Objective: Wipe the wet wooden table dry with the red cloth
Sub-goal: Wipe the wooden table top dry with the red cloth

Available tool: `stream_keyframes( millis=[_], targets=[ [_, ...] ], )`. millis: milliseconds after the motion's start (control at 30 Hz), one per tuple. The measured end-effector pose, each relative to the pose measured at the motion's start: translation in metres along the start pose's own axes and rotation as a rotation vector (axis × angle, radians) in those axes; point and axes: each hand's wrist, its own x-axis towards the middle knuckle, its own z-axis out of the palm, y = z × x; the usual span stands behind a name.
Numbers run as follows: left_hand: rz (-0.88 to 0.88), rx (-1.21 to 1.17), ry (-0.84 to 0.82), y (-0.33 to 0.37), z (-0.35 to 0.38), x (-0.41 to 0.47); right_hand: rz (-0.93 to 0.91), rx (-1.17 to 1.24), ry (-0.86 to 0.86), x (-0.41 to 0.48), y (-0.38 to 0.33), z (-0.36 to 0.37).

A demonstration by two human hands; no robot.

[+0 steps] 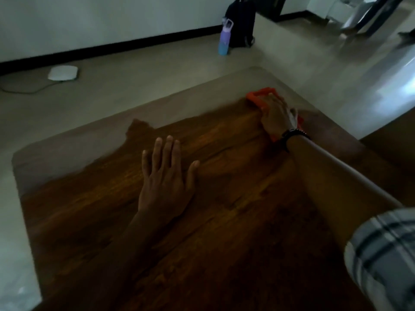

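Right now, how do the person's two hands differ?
The left hand lies bare and flat on the table, fingers spread; the right hand presses on the red cloth. The left hand sits mid-table, the right hand reaches near the far corner. The right wrist wears a dark band; the left wrist shows none. Both are palm down.

Red cloth [260, 96], brown wooden table [224, 221] (grain streaked), grey-plaid sleeve [386, 254].
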Motion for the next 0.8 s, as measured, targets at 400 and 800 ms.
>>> stream_keyframes(
  millis=[400, 800],
  targets=[
    [-0.017, 0.008, -0.062, 0.0, -0.001, 0.0, 0.122, 0.046, -0.031, -0.023, 0.102, -0.026],
    [-0.019, 0.025, -0.035, 0.002, 0.0, 0.0, -0.029, 0.037, -0.044, 0.039, -0.038, 0.008]
  ],
)
